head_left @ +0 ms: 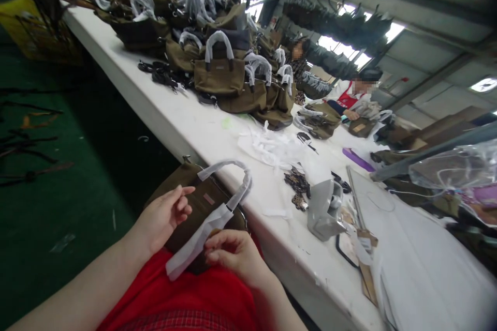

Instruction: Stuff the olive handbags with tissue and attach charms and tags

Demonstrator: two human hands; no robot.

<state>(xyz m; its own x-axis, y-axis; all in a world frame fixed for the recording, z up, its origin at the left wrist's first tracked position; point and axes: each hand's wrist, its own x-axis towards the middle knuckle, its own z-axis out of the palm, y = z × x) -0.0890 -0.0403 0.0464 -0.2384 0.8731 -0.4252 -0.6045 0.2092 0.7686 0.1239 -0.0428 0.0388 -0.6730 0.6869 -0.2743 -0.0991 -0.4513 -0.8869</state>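
The table leaves room to pass between the wrapped handle and patterned pieces, white scraps obstructing beyond.

Brown bag sat at edge of white table, handle in pale wrapping. Left hand, loosely curled, was over bag; right hand was beside wrapping. More bags lay heaped beyond.

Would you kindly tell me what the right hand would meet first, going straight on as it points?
The right hand would likely meet the white wrap in front of the brown bag, though depth is unclear there.
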